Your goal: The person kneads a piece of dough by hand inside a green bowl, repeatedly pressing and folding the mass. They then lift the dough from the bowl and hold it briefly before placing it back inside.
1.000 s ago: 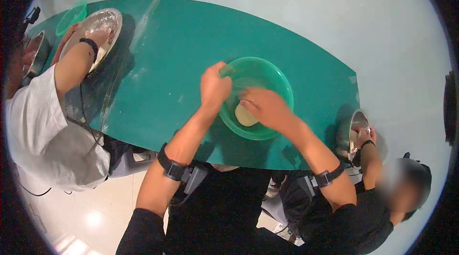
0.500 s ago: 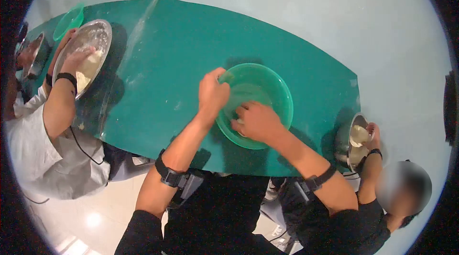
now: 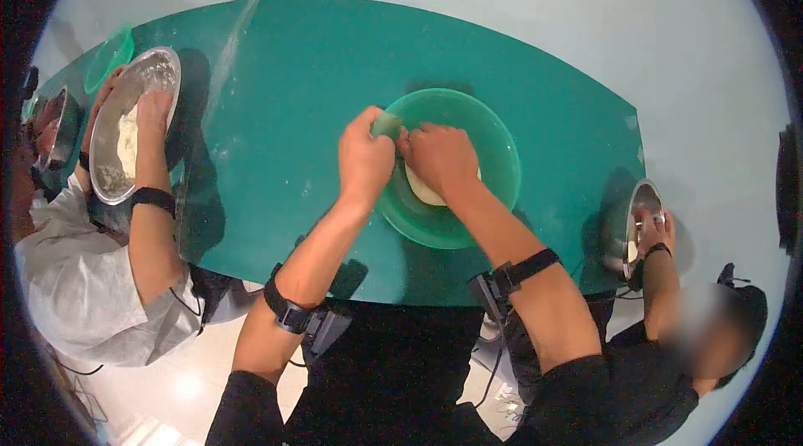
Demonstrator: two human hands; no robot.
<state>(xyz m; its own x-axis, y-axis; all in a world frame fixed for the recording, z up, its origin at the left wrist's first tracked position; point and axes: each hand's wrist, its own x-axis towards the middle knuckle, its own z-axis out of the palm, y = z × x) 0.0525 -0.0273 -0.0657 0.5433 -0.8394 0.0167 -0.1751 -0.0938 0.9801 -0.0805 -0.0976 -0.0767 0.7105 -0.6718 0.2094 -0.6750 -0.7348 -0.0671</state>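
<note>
A green plastic bowl (image 3: 504, 170) stands on the green table in front of me. My left hand (image 3: 366, 153) is closed around its left rim, thumb over the edge. Inside the bowl, my right hand (image 3: 439, 155) presses down on a pale lump of dough (image 3: 425, 189) with curled fingers. The hand covers most of the dough; its lower edge shows beneath the palm. The fingertips are partly hidden near the bowl's left wall.
On the left, a person in a light shirt works dough in a metal bowl (image 3: 104, 181). Beyond it are a green basin (image 3: 109, 59) and another metal bowl (image 3: 65, 132). At right, another person has a hand in a metal bowl (image 3: 644, 195) by the table's edge.
My right hand has moved up and left across the bowl, and more dough shows beneath it. My left hand keeps its hold on the rim. The neighbours' hands have shifted in their bowls.
</note>
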